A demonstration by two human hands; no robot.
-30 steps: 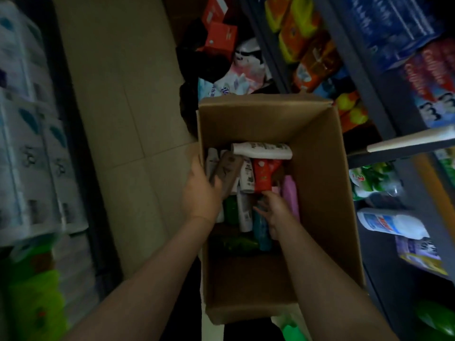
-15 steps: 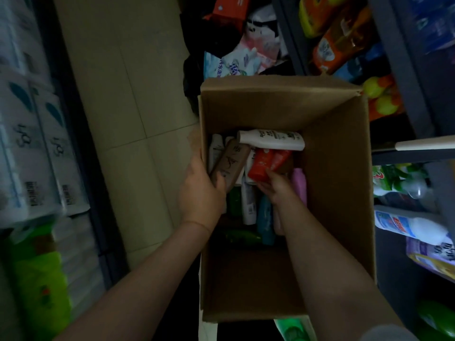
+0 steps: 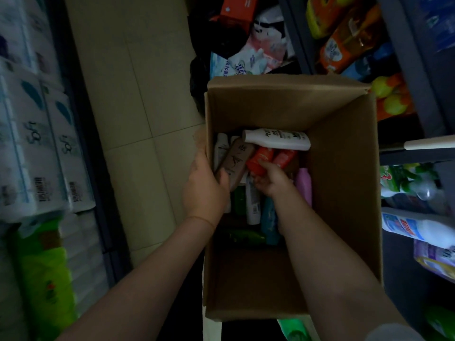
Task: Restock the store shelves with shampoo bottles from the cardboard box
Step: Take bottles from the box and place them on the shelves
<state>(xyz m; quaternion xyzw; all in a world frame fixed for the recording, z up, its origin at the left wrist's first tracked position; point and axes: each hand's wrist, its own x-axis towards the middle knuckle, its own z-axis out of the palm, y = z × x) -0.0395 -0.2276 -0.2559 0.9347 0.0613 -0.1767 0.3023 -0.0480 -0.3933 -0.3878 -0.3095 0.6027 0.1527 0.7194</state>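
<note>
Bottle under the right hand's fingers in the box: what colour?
Red-orange bottle, clearest in the head view, touched by the right hand.

Most print is too blurred to read. A blue-and-white pack (image 3: pixel 227 67) behind the cardboard box (image 3: pixel 344 193) shows the Chinese character 水. The white bottle (image 3: pixel 277 139) inside carries illegible dark lettering.

2 bare forearms; grey sleeve edge (image 3: pixel 394 332) at right.

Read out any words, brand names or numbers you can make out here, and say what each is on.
"水" on the pale blue tissue pack beyond the brown cardboard box; the rest is blurred.
"3" on the green-labelled clear bottle.
White shampoo bottle: print too blurred.
White paper packs: barcodes and script unreadable.
</note>
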